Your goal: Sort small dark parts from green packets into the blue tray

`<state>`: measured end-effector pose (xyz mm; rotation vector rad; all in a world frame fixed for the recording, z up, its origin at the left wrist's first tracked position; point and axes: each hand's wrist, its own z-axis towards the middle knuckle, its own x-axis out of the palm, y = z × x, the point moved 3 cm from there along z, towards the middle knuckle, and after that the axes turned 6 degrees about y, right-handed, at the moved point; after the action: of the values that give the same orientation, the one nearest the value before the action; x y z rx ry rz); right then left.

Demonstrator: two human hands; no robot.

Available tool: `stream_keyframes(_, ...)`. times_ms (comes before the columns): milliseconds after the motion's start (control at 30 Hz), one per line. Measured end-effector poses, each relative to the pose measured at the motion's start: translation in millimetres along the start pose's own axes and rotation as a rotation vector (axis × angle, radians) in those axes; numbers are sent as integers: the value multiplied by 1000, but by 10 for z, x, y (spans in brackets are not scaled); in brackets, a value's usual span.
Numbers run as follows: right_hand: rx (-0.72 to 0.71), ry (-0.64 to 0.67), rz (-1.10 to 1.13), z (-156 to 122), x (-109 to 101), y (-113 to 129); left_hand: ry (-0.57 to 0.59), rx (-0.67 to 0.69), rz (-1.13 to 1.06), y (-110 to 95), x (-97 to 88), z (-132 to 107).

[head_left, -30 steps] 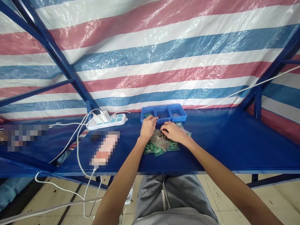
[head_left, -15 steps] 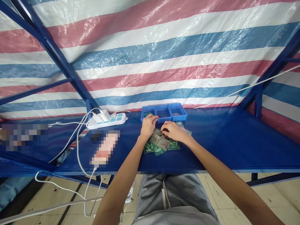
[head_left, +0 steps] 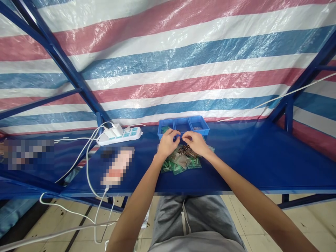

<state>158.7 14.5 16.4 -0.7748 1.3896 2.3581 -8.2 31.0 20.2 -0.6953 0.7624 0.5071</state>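
My left hand (head_left: 168, 141) and my right hand (head_left: 194, 141) are close together at the front edge of a blue three-compartment tray (head_left: 207, 132). On each hand the fingers are closed in a pinch, and whatever lies between the fingertips is too small to name. Below them is a pile of small clear and green plastic packets (head_left: 181, 165). Small dark brown metallic-looking pieces (head_left: 186, 150) lie on top of the pile. Something green shows in the tray's left compartment, partly behind my left hand, and a little clear material lies in the right one.
A white power strip (head_left: 119, 135) with plugged-in chargers stands left of the tray. Nearer me lies a pixelated phone-like object (head_left: 118, 168) with a white cable (head_left: 98, 210) hanging over the table edge. Blue metal frame bars (head_left: 65, 70) and a striped plastic sheet (head_left: 196, 70) enclose the blue table (head_left: 262, 157).
My right hand has moved up and left from the dark pieces to meet my left hand near the tray. The brown pieces on the pile now show more plainly.
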Motion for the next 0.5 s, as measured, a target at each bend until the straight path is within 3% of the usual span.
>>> stream_keyframes(133,49,-54,125,12,-19,-81,120,57,-24,-44,80,-10)
stream_keyframes(333,69,-66,176,19,6,-132,119,33,-38,-59,83,2)
stream_keyframes(500,79,-62,53,13,-7,-134,133,29,-44,-70,64,3)
